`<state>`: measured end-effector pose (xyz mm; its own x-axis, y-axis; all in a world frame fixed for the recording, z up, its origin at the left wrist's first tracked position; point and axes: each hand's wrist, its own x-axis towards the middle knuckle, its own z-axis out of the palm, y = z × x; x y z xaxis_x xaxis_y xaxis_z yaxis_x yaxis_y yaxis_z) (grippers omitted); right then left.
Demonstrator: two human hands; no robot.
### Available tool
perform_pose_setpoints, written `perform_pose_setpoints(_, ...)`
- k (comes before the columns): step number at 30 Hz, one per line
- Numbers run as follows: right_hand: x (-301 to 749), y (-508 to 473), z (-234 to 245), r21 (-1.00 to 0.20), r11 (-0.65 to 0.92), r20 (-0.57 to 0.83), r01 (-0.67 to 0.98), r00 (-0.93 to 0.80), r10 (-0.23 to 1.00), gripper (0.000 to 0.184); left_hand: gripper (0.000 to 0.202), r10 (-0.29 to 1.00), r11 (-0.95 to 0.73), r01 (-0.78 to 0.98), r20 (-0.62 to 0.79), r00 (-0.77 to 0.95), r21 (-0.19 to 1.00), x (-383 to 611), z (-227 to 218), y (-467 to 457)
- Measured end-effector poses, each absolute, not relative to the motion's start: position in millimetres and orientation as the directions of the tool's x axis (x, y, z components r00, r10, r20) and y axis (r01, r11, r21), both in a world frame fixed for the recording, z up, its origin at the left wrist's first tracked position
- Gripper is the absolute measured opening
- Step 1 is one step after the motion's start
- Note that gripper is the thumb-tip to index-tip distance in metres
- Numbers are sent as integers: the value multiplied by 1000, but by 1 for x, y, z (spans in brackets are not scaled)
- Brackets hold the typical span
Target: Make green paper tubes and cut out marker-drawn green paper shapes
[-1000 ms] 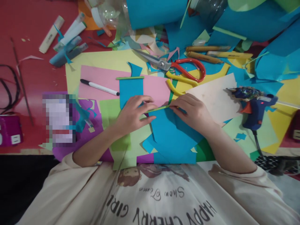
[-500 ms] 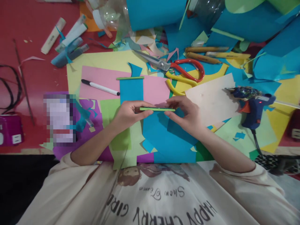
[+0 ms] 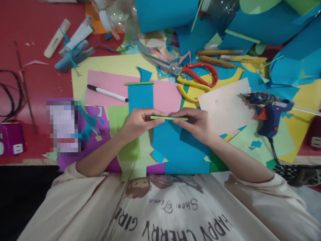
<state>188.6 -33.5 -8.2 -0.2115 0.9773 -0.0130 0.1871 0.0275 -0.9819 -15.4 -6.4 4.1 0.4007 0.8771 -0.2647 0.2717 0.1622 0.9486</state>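
A narrow light-green paper strip (image 3: pixel 169 117) lies level between my two hands, above a blue sheet (image 3: pixel 173 144). My left hand (image 3: pixel 140 119) pinches its left part between thumb and fingers. At the other end, my right hand (image 3: pixel 194 121) is closed on the strip too, thumb at the near edge and fingers behind. The fingertips of both hands almost meet at the middle. Just beyond them is a blue paper piece (image 3: pixel 140 97) with a thin green strip (image 3: pixel 139 83) across its top. A black-capped white pen (image 3: pixel 107 93) rests on pink paper (image 3: pixel 105 80).
Scissors (image 3: pixel 173 69) with red and yellow handles lie open behind my hands. To the right, a blue glue gun (image 3: pixel 272 117) with a red light lies by a cream sheet (image 3: pixel 225 103). Markers (image 3: pixel 57 38), a blurred phone-like object (image 3: pixel 64 127), plastic bottles (image 3: pixel 119 16) and paper scraps surround the work area.
My right hand has moved left along the green strip, and its fingers have closed down on it. My left hand stays almost where it was.
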Motion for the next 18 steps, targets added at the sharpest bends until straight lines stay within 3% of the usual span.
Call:
perform_pose_setpoints(6, 189, -32, -8, -971, 60, 1, 230, -252, 968, 22, 26, 857, 148, 287, -268, 441, 946, -15, 4, -6)
perform_pose_setpoints(11, 200, -27, -7, -895, 225, 137, 386, -243, 960, 13, 27, 877, 52, 335, -203, 436, 941, -18, 1, -8)
perform_pose_setpoints(15, 207, -23, -10, -760, 379, 251, 528, -299, 921, 8, 27, 876, -245, 456, -7, 483, 856, -23, -4, -5)
perform_pose_setpoints(18, 207, -22, -13, -634, 476, 304, 609, -370, 878, 7, 18, 761, -574, 550, 147, 632, 606, -26, -10, -1)
